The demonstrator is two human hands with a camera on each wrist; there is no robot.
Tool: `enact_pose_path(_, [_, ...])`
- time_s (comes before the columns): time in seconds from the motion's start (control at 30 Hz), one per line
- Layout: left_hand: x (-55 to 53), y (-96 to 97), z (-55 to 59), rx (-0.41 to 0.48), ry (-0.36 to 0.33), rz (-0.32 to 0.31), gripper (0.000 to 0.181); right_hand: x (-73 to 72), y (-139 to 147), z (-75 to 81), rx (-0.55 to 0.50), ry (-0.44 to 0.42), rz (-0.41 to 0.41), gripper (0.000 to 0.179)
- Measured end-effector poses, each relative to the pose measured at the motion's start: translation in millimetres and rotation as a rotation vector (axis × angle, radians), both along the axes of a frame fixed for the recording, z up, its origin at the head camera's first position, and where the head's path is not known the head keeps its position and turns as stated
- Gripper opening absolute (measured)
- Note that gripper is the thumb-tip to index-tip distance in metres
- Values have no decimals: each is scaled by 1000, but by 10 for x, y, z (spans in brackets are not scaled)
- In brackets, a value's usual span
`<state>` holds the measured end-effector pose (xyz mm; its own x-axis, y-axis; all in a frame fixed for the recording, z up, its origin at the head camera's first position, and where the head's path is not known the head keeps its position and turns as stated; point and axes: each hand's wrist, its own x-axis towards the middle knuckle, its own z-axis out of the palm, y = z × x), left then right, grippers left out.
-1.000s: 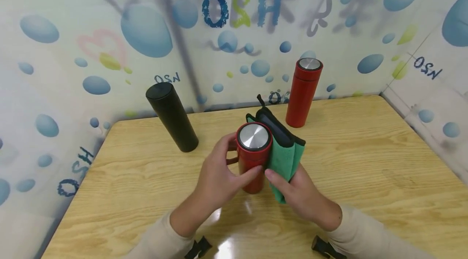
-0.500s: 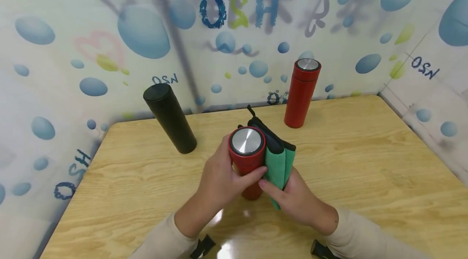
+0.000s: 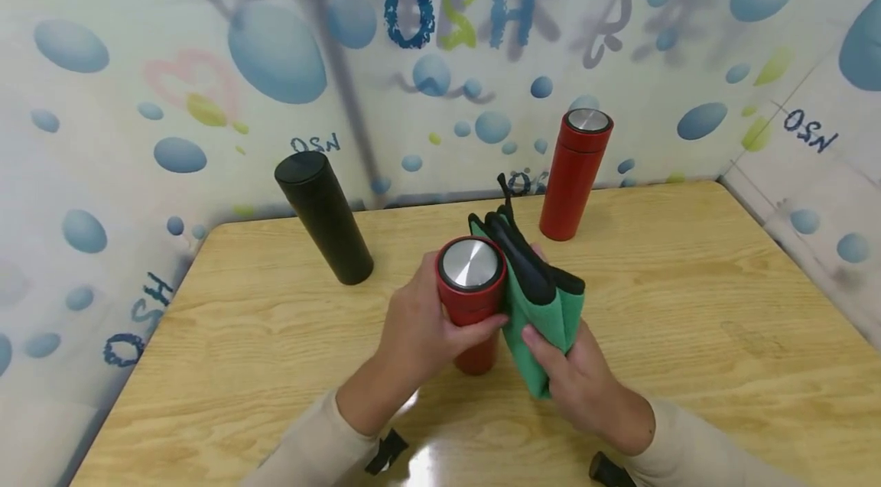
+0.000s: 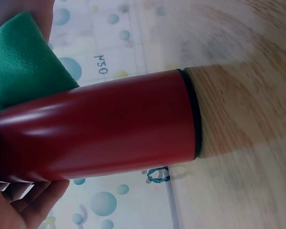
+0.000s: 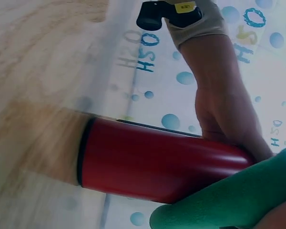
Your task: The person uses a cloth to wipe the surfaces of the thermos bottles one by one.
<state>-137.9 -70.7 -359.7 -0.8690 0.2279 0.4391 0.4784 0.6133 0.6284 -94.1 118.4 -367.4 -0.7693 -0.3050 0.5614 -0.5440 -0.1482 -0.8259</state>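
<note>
My left hand (image 3: 416,330) grips a red thermos bottle (image 3: 471,264) with a shiny silver lid top, its thumb across the front. The bottle is upright, and in the left wrist view its black-rimmed base (image 4: 191,114) meets its reflection on the table. In my right hand (image 3: 588,384) is a folded green cloth (image 3: 544,319) with black edging and a dark strip along its top, the thumb pressing on its near side. The cloth (image 5: 229,198) lies against the bottle's side in the right wrist view. Most of the right fingers are hidden behind the cloth.
A second red thermos bottle (image 3: 575,173) stands at the back right of the wooden table (image 3: 688,303). At the back left stands a black bottle (image 3: 325,218). Behind the table's far edge rises a wall (image 3: 385,112) printed with blue drops.
The right hand and cloth shift slightly left, then back right, and the cloth now spreads wider beside the bottle. The left hand keeps its grip. Both standing bottles stay put.
</note>
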Motion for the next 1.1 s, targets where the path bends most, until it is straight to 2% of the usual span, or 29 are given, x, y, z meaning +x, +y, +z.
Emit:
enact_pose_path(0.13, [1,-2,-16,-1,1,-2,84,12,-14,-23,47,-49,-37,47])
enact_pose_path(0.27, [-7,-3,-14,2,-21,-14,84,19,-18,-36,129,-86,-123,52])
enact_pose_path(0.33, [-11,-4,-8,2,-22,-20,84,11,-26,-41,165,-106,-143,47])
enact_pose_path(0.53, [-1,-9,-3,-8,-28,-20,87,-6,-35,-66,152,-143,-111,27])
enact_pose_path(0.63, [-2,-9,-3,-10,-41,-21,87,5,-22,-54,101,-132,-100,32])
enact_pose_path(0.83, [-17,-14,7,1,-27,-35,85,-1,-15,-28,21,-27,-74,45])
enact_pose_path(0.93, [-9,-21,5,4,-35,-34,85,5,-27,-38,26,-52,-58,48])
enact_pose_path(1.1, [-9,-18,3,9,-45,-37,86,7,-33,-66,99,-98,-85,44])
